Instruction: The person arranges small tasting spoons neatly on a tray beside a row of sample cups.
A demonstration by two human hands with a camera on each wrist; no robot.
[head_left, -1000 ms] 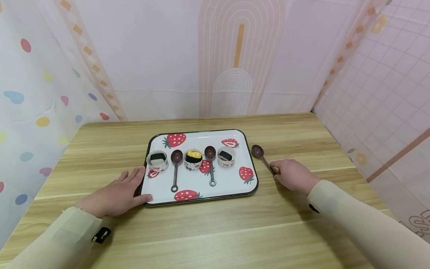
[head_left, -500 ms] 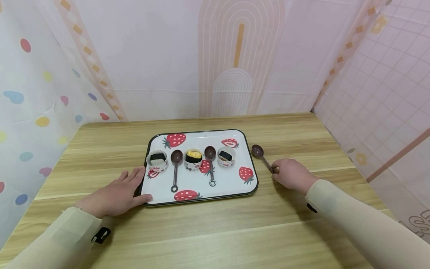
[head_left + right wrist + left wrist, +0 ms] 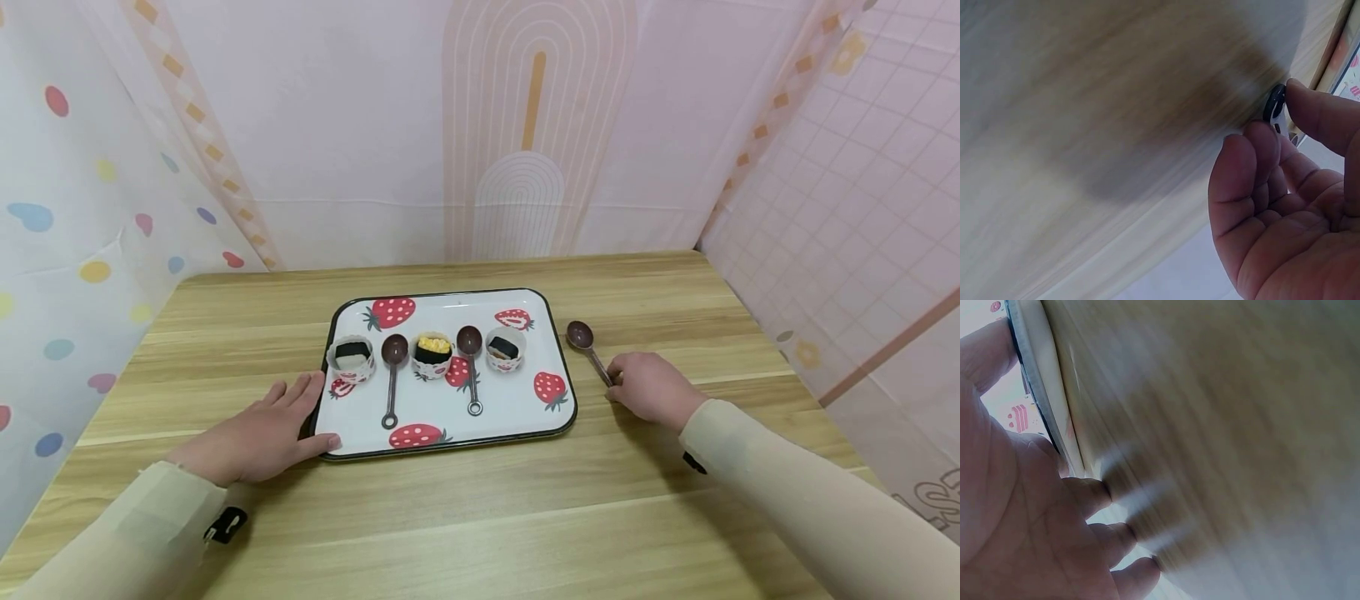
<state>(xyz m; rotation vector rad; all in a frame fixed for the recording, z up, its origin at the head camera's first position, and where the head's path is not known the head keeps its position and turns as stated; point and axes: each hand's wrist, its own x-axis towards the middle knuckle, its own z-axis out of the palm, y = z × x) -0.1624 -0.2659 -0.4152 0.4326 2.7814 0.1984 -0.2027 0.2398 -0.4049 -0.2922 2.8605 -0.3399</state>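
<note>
My right hand (image 3: 648,385) pinches the handle of a brown spoon (image 3: 580,335) lying just right of the tray. In the right wrist view, thumb and fingers meet at the dark ring end (image 3: 1275,103) of that handle. My left hand (image 3: 258,429) rests with straight fingers along the left edge of the white strawberry-print tray (image 3: 487,421), its thumb over the near left corner. Two more brown spoons, a left one (image 3: 394,350) and a right one (image 3: 469,342), lie on the tray between paper cups of sushi: a left cup (image 3: 352,371), a middle cup (image 3: 432,367) and a right cup (image 3: 505,360).
The tray sits mid-table on a wood-grain table (image 3: 480,517). A pale patterned curtain (image 3: 337,150) hangs behind the table's back edge, with a dotted one (image 3: 82,250) at left and a checked one (image 3: 862,208) at right.
The right hand has slid slightly toward the handle's end, and the spoon in it has shifted a little to the right. The left hand, tray and cups have stayed still.
</note>
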